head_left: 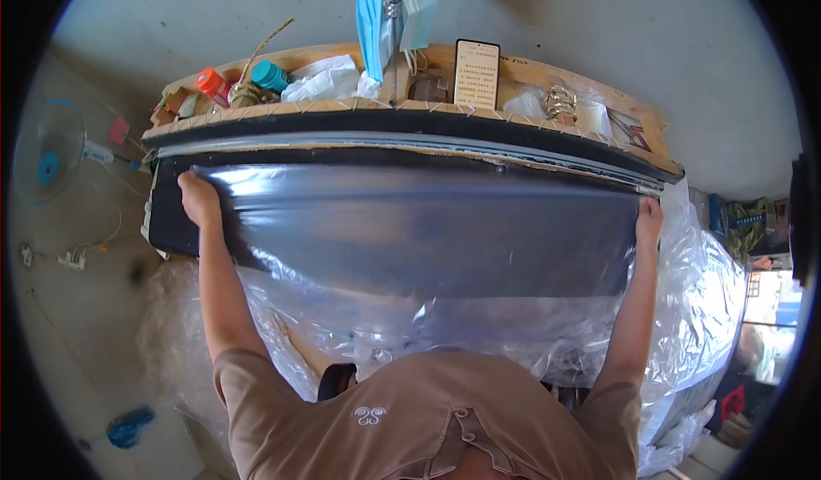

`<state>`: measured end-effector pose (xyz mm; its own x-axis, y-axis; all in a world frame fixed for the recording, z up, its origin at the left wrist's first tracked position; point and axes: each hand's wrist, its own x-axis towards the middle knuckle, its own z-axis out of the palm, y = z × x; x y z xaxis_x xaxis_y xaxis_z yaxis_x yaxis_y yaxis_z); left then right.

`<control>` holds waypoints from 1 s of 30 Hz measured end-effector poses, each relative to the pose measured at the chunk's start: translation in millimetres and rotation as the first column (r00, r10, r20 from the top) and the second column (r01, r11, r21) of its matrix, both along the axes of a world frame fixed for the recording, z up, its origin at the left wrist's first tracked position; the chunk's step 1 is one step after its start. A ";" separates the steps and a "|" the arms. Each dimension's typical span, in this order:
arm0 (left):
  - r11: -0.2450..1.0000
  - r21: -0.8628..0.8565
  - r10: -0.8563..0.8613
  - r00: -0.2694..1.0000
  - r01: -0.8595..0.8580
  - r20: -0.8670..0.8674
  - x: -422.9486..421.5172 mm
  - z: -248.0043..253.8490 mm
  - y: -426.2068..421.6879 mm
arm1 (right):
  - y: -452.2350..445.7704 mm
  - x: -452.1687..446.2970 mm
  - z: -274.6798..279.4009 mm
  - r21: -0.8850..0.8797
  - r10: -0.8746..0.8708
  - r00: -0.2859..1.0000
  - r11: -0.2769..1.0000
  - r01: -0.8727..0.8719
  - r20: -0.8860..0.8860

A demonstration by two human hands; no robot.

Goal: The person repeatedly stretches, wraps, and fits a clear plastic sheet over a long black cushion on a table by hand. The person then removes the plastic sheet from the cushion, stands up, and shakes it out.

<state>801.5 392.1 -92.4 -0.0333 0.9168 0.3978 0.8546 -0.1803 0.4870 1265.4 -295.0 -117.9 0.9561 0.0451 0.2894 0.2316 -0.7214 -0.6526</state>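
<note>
A wide sheet of clear plastic film [428, 232] is stretched over the black work surface [175, 215]. Its far left corner is pinched in my left hand [200, 198]. At the far right corner, my right hand [649, 219] has its fingers closed on the film, close to the end of a long metal bar [410, 145]. That bar runs along the back of the black surface, just beyond the film's far edge. Toward my body the film hangs in loose folds.
Behind the bar, a wooden shelf [342, 103] holds a phone [476, 74], an orange-capped bottle [212, 85], a teal-capped bottle [270, 76] and white tissue [325, 82]. Blue face masks [370, 26] hang above. Crumpled plastic [693, 309] is piled at right; a fan [51, 151] stands left.
</note>
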 end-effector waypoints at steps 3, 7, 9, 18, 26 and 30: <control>0.997 -0.075 -0.026 0.996 0.019 -0.089 55.3 7.7 16.9 | 19.5 42.5 -1.6 -0.232 -0.179 0.976 0.951 0.204 0.126; 0.996 0.019 0.084 0.995 -0.083 -0.048 72.9 7.4 10.7 | -3.8 57.2 -29.6 -0.170 -0.184 0.941 0.956 0.238 0.286; 0.998 0.055 0.043 0.999 -0.042 -0.018 70.1 5.7 9.4 | -28.3 60.7 -26.0 0.360 -0.100 0.991 0.924 0.125 -0.089; 0.994 0.105 -0.033 0.997 0.025 0.071 42.7 -27.9 58.5 | -12.8 86.4 -7.6 -0.038 -0.304 0.952 0.952 0.304 0.017; 0.816 -0.153 -0.187 0.505 0.558 0.842 -13.0 -21.1 56.3 | -6.8 35.3 -4.4 0.247 -0.170 0.983 0.958 0.147 0.072; 0.786 0.586 -0.191 0.979 0.196 -0.071 -18.9 30.7 -6.9 | 1.2 -6.3 0.5 0.297 0.244 0.969 0.929 -0.219 -0.048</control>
